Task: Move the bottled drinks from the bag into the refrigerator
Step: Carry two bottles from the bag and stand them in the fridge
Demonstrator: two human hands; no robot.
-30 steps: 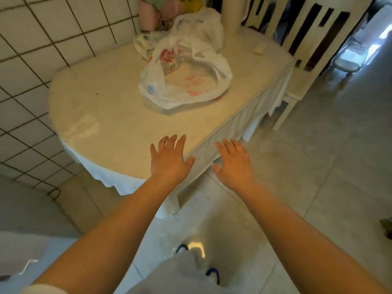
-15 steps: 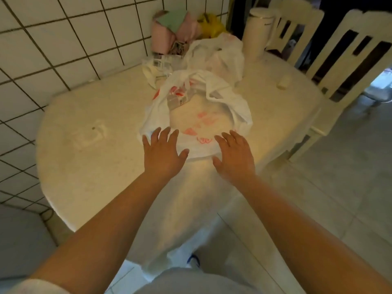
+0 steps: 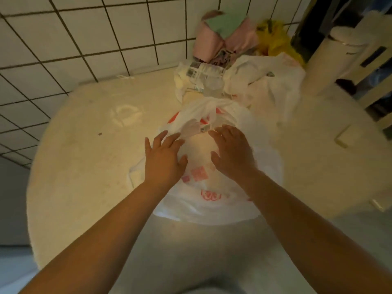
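Observation:
A white plastic bag (image 3: 212, 200) with red print lies on the round cream table (image 3: 84, 166), near its front edge. Through its opening I make out something with a red and white label (image 3: 203, 125); whether it is a bottle I cannot tell. My left hand (image 3: 163, 160) is over the bag's left side, fingers spread and fairly straight. My right hand (image 3: 233, 153) is over the bag's middle, fingers reaching toward the opening. Neither hand holds anything. No refrigerator is in view.
Behind the bag lie a clear labelled bottle (image 3: 209, 78), crumpled white bags (image 3: 267, 81), pink and green cloth (image 3: 222, 37) and something yellow (image 3: 275, 39). A white cylinder (image 3: 335, 60) stands at the back right. A tiled wall (image 3: 84, 35) borders the table's left and back.
I have stepped up to the table. Both hands moved forward from the table's near edge to over the bag, staying open.

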